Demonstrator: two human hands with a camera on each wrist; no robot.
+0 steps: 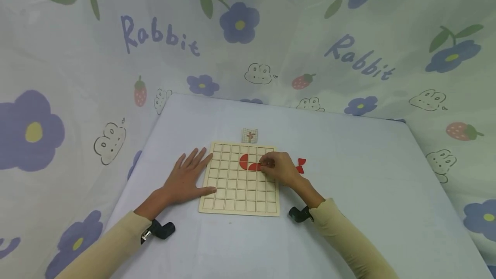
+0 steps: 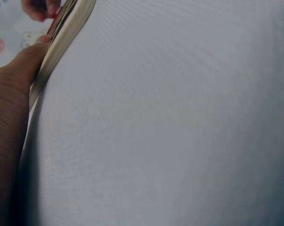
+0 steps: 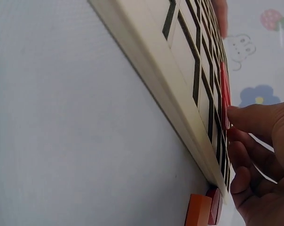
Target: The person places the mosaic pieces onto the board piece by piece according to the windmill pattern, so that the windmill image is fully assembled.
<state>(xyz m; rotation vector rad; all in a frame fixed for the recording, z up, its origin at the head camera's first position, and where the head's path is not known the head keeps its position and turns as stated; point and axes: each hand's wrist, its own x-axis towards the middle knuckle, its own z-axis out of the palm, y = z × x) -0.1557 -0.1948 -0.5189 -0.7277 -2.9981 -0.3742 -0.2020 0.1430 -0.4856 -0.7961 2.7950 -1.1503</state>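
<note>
A light wooden grid board (image 1: pixel 228 193) lies on the white table. Several red puzzle tiles (image 1: pixel 243 162) with curved edges sit in its upper middle squares. My right hand (image 1: pixel 280 168) is over the board's right side, thumb and fingertips pinching a red tile (image 3: pixel 227 120) at the end of that group; the fingers partly hide it. With fingers spread, my left hand (image 1: pixel 187 182) rests along the board's left edge, thumb (image 2: pixel 31 56) on its rim. Loose red tiles (image 1: pixel 302 161) lie on the table just right of the board, partly behind the right hand.
Behind the board lies a small card (image 1: pixel 249 135) printed with a grid and a red figure. An orange piece (image 3: pixel 197 210) stands beside the board's edge in the right wrist view. Patterned cloth (image 1: pixel 240 59) rises behind the table (image 1: pixel 368 184).
</note>
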